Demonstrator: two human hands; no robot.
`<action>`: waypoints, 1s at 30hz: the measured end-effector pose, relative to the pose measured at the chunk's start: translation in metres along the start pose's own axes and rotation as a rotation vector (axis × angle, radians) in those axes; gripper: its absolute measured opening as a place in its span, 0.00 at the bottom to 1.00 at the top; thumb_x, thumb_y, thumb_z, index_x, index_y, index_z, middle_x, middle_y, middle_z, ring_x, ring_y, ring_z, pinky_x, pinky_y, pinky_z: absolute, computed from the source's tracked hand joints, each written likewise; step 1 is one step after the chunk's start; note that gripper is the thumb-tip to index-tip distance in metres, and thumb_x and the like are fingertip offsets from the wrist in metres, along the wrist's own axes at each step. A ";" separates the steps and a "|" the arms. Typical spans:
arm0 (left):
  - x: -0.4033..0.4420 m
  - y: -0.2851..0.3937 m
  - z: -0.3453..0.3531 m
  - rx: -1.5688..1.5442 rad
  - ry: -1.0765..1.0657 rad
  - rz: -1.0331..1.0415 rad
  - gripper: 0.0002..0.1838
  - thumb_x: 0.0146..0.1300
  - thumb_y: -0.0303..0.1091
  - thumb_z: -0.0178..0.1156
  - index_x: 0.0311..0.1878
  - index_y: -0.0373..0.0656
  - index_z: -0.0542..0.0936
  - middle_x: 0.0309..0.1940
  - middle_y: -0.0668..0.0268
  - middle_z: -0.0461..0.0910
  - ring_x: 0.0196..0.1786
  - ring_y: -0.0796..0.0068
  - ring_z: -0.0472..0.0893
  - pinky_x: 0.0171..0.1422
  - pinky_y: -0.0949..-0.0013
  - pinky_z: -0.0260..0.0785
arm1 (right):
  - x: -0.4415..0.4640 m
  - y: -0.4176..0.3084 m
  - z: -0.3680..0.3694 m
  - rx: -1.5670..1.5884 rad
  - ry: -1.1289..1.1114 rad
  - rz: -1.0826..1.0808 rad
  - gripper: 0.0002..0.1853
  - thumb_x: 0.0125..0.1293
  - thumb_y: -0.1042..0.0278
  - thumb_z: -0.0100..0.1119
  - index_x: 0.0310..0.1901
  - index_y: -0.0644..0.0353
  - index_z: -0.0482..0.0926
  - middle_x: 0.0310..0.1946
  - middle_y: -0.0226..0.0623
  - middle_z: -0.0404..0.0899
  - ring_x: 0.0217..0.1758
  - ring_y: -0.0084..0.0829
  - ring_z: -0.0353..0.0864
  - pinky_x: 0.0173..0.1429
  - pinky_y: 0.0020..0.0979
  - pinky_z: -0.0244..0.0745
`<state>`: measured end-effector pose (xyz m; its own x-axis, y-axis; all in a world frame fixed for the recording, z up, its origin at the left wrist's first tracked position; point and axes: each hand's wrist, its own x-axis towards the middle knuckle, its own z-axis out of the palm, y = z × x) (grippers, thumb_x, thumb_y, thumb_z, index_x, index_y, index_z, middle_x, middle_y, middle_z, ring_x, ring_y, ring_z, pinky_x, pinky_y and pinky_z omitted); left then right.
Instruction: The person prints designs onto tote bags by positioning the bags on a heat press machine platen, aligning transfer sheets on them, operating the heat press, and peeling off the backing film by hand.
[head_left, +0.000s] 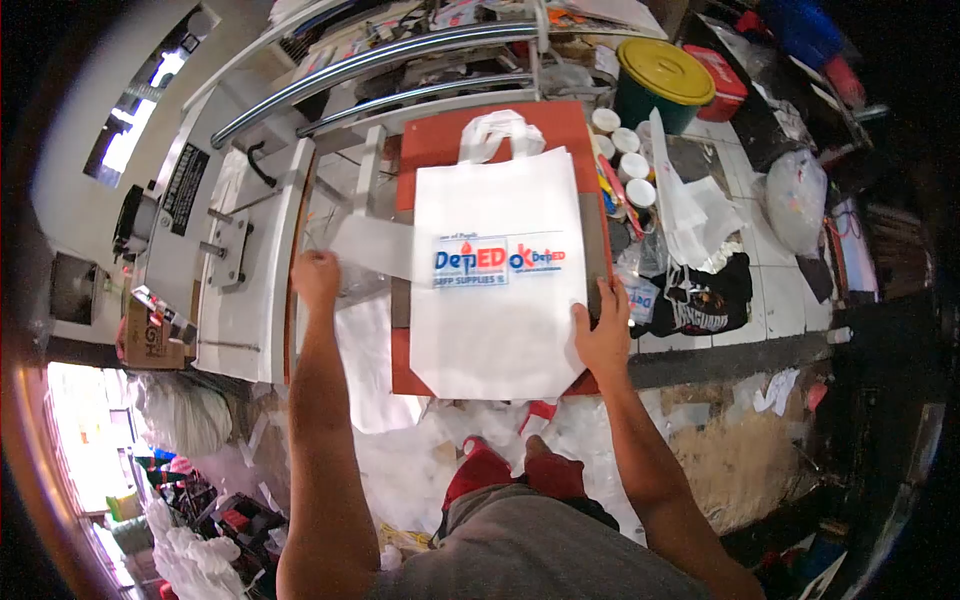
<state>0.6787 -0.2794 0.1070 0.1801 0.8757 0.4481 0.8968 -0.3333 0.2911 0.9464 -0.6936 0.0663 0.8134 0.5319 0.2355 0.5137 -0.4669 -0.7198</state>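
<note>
A white tote bag (497, 340) with looped handles and blue and red "DepED" print lies flat on a reddish-brown board (425, 140). From the bag's left side a pale, thin sheet (375, 244) stretches out, and its outer end meets my left hand (316, 278), which is closed on it. Whether the sheet runs under or into the bag is hidden. At the bag's lower right edge rests my right hand (604, 328), thumb on the white fabric and fingers apart over the board's side.
To the left stands a white machine frame (225, 260), with metal rails (380, 62) across the back. White-lidded jars (628, 166) and a green bucket with a yellow lid (665, 70) stand at the right rear. A black printed cloth (705, 298) lies on the tiled counter.
</note>
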 end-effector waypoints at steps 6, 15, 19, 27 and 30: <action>-0.110 -0.145 -0.009 -0.019 -0.172 -0.010 0.13 0.61 0.36 0.61 0.30 0.34 0.77 0.32 0.45 0.78 0.39 0.42 0.78 0.44 0.49 0.71 | 0.000 0.000 0.000 -0.025 -0.021 0.001 0.33 0.65 0.57 0.65 0.69 0.60 0.67 0.71 0.57 0.60 0.74 0.58 0.60 0.73 0.50 0.63; -0.521 -0.191 -0.051 -0.021 -1.470 -0.002 0.22 0.63 0.46 0.54 0.47 0.37 0.83 0.51 0.44 0.82 0.57 0.43 0.80 0.63 0.48 0.73 | 0.002 0.001 -0.009 -0.100 0.101 -0.110 0.24 0.67 0.63 0.64 0.61 0.65 0.74 0.63 0.56 0.71 0.70 0.52 0.67 0.71 0.46 0.65; -0.534 -0.243 -0.041 -0.104 -1.389 0.007 0.18 0.62 0.44 0.53 0.39 0.41 0.86 0.39 0.45 0.84 0.49 0.45 0.84 0.57 0.48 0.76 | -0.077 -0.091 0.000 0.204 -0.084 -0.112 0.08 0.69 0.70 0.60 0.45 0.65 0.78 0.41 0.41 0.78 0.47 0.34 0.80 0.52 0.32 0.75; -0.477 -0.320 -0.127 -0.351 -0.918 -0.576 0.14 0.62 0.40 0.62 0.39 0.37 0.83 0.38 0.46 0.85 0.45 0.48 0.86 0.51 0.54 0.78 | -0.254 -0.114 0.292 0.164 -0.828 -0.045 0.19 0.60 0.58 0.72 0.41 0.66 0.79 0.35 0.51 0.82 0.38 0.48 0.83 0.43 0.43 0.78; -0.537 -0.369 -0.156 -0.272 -0.966 -0.711 0.15 0.62 0.40 0.61 0.40 0.36 0.84 0.39 0.46 0.85 0.48 0.46 0.84 0.54 0.53 0.77 | -0.274 -0.103 0.389 -0.104 -0.783 0.081 0.30 0.54 0.49 0.75 0.46 0.69 0.77 0.44 0.55 0.80 0.49 0.50 0.81 0.54 0.46 0.75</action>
<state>0.1884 -0.6814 -0.1095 0.0143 0.7527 -0.6582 0.8249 0.3632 0.4332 0.5640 -0.5164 -0.1781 0.4407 0.8177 -0.3703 0.5153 -0.5682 -0.6416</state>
